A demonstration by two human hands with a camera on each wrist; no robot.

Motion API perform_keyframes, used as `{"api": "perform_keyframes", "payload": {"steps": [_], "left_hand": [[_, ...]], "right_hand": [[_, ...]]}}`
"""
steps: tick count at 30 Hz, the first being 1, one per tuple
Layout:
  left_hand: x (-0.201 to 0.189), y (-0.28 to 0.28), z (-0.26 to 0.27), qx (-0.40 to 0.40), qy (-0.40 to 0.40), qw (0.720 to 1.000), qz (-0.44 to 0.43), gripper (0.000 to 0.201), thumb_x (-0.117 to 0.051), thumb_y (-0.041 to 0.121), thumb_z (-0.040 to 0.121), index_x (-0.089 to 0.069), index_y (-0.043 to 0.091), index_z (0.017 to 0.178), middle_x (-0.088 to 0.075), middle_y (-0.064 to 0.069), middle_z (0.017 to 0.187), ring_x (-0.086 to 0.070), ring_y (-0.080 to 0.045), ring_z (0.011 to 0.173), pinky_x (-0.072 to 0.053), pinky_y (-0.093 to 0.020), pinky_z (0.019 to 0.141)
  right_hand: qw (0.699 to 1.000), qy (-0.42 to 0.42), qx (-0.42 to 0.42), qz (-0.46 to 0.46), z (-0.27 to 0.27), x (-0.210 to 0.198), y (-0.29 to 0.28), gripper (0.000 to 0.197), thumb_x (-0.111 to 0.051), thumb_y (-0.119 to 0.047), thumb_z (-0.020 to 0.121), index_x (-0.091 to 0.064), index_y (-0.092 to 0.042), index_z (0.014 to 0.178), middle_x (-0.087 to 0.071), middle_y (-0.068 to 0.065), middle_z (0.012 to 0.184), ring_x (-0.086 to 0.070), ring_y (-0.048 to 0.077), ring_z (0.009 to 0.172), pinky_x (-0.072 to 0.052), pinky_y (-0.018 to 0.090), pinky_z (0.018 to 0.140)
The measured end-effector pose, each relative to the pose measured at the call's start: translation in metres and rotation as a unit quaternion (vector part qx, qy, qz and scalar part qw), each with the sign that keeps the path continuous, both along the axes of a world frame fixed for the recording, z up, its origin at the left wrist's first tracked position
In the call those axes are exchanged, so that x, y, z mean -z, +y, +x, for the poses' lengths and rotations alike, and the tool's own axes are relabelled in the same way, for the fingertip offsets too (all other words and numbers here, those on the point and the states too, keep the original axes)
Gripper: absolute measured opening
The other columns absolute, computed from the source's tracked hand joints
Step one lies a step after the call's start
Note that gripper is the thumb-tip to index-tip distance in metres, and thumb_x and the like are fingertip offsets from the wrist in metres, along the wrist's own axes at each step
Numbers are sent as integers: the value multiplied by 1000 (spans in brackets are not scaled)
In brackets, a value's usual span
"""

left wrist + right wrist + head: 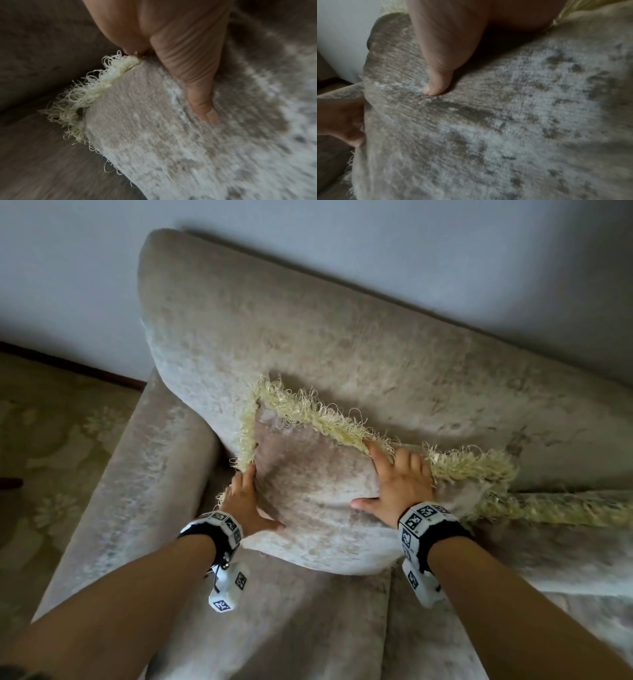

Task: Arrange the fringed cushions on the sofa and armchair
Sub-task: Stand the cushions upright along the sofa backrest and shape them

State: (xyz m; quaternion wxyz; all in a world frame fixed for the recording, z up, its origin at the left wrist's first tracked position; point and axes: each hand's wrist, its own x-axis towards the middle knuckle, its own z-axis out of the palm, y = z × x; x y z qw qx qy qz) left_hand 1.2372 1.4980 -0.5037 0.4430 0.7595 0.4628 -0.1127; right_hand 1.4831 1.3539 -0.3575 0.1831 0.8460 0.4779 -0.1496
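Fringed cushion (308, 494) leans on sofa (342, 344) backrest, by armrest. Your left hand (245, 503) grips its fringed edge; right hand (399, 484) fingers spread flat. Soft, light, squashy: hold opposite edges.

Cushion (308, 491): beige chenille-like cloth, short soft pile, patchy sheen with pale and darker streaks. Cushion fringe (308, 412): cream yarn, frizzy, looped, matt. Sofa (308, 337): same velvety beige cloth, crushed mottled nap. Wall (411, 251): smooth, matt, pale. Carpet (51, 422): woven, flower-patterned, matt. Wristbands (219, 529): black cloth, white hard blocks.
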Motion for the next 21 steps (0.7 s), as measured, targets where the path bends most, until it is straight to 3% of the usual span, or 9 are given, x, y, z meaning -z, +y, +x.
{"api": "perform_keyframes", "payload": {"steps": [4,7,12,15,17,21], "left_hand": [[8,-9,7,-85,-72,994,23,146,-99,34,38,-11,12,153,-36,-16,131,-41,-36,122,-37,-54,106],[6,-28,5,-112,-100,988,29,141,-100,23,41,-15,9,152,-40,-21,130,-44,-40,120,-39,-55,102],[-19,-60,-18,-90,-76,992,45,128,-97,24,49,-20,15,151,-42,-18,124,-51,-43,109,-41,-54,95],[-51,-72,-30,-59,-85,989,105,125,-98,25,46,-27,11,148,-44,-18,110,-55,-44,91,-49,-58,84],[-82,-72,-29,-35,-95,985,140,122,-98,24,44,-29,17,143,-44,-19,104,-55,-42,82,-51,-59,77],[-162,-63,-13,45,-101,960,256,121,-98,31,42,-30,24,142,-45,-19,98,-54,-43,82,-49,-53,71]], "right_hand": [[1000,0,5,30,-2,5,-7,112,-63,-81,65,2,-37,145,-38,12,131,-39,30,118,-32,46,104],[999,-1,22,42,-10,8,-20,114,-66,-80,64,1,-39,146,-39,13,130,-40,31,116,-34,46,101],[999,6,35,40,-22,-3,-55,115,-67,-80,63,3,-41,145,-41,10,125,-40,29,112,-34,44,98],[996,-16,32,80,-23,-26,-77,113,-65,-83,59,-5,-40,144,-43,8,116,-41,26,101,-34,43,90],[993,-23,47,104,-15,-48,-91,110,-64,-86,56,-15,-38,142,-43,9,113,-40,26,98,-34,43,88],[984,-17,95,149,6,-83,-113,115,-64,-89,49,-16,-36,140,-42,9,113,-42,29,99,-36,42,88]]}}
